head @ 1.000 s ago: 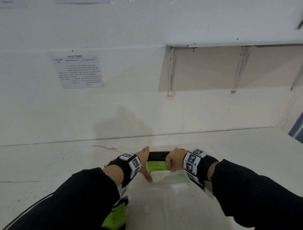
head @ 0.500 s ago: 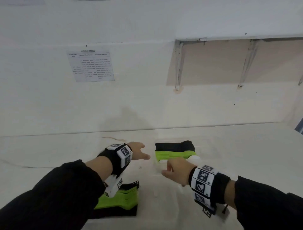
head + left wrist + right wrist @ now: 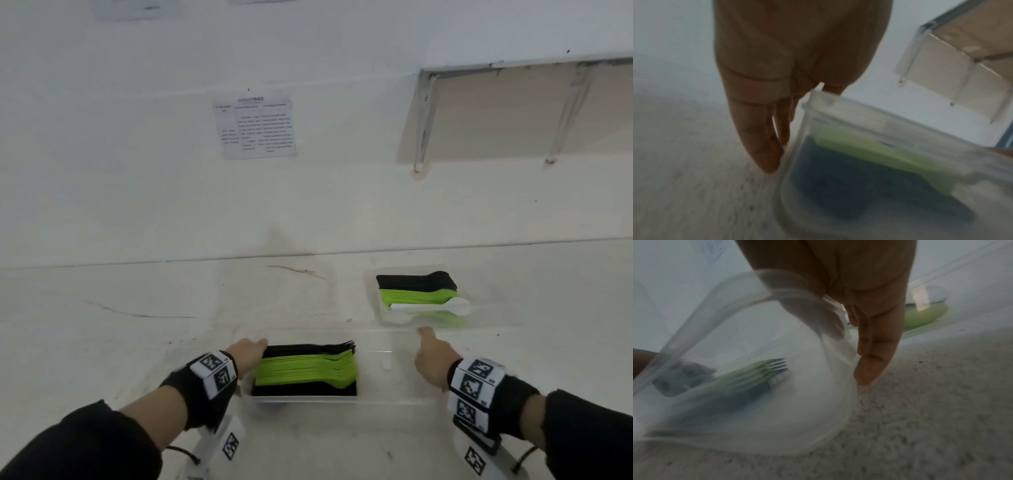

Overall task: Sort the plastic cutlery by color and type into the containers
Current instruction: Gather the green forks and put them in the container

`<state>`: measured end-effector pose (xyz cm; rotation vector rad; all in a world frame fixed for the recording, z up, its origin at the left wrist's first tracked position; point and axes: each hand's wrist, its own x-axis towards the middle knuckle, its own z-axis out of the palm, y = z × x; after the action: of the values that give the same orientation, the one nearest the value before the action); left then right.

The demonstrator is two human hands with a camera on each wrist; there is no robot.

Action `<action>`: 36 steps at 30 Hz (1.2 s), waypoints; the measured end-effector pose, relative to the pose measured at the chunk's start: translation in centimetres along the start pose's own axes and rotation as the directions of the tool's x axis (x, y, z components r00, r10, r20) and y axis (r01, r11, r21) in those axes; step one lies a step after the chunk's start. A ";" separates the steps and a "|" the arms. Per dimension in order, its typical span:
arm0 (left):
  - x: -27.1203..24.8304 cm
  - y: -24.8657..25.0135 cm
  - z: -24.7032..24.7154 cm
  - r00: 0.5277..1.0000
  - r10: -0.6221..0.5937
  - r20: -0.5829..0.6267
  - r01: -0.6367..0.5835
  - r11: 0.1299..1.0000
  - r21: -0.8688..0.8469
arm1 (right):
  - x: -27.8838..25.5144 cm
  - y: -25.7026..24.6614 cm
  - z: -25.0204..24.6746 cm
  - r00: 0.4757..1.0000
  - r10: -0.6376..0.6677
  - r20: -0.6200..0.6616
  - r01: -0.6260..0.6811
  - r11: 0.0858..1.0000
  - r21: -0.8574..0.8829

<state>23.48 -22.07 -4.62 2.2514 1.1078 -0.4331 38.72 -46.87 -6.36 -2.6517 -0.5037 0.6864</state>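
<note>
A clear near container (image 3: 387, 387) holds stacked green forks (image 3: 305, 371) between black forks (image 3: 308, 349). My left hand (image 3: 246, 353) holds its left end, fingers (image 3: 764, 138) straight down the outside wall (image 3: 797, 162) and thumb at the rim. My right hand (image 3: 431, 359) pinches the right end, with the thumb (image 3: 809, 313) inside the clear wall (image 3: 777, 418) and the fingers (image 3: 875, 353) outside. A far container (image 3: 496, 318) carries black spoons (image 3: 414, 282), green spoons (image 3: 418, 296) and one white spoon (image 3: 431, 306).
The white table (image 3: 102, 325) meets a white wall at the back. A printed sheet (image 3: 257, 128) hangs on the wall, and a shelf on metal brackets (image 3: 423, 120) juts out at the upper right.
Both hands let go of the spoon container, which now sits farther back on the right. They came down onto the two ends of the fork container.
</note>
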 end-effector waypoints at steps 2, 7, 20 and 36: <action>0.6 -1.3 0.8 0.999 0.035 -0.018 -0.036 0.997 -0.065 | -0.1 0.1 0.4 0.998 0.035 -0.043 -0.036 0.999 -0.027; 0.6 -3.2 1.9 0.978 0.126 -0.166 -0.134 0.990 -0.036 | -1.1 -1.4 0.2 0.994 0.088 -0.067 -0.093 0.993 -0.076; 2.4 -13.1 -9.8 0.901 -0.034 -0.433 -0.017 0.994 -0.112 | -3.5 -17.5 2.7 0.989 -0.107 -0.102 0.100 0.992 -0.076; 5.7 -26.7 -13.7 0.829 -0.188 -0.527 0.083 0.973 -0.216 | -3.4 -28.5 11.9 0.988 -0.138 0.077 0.138 0.990 -0.002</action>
<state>6.07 2.95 -6.56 2.1877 1.5274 0.2828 22.72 -20.53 -2.81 -2.5757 -0.7048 0.7465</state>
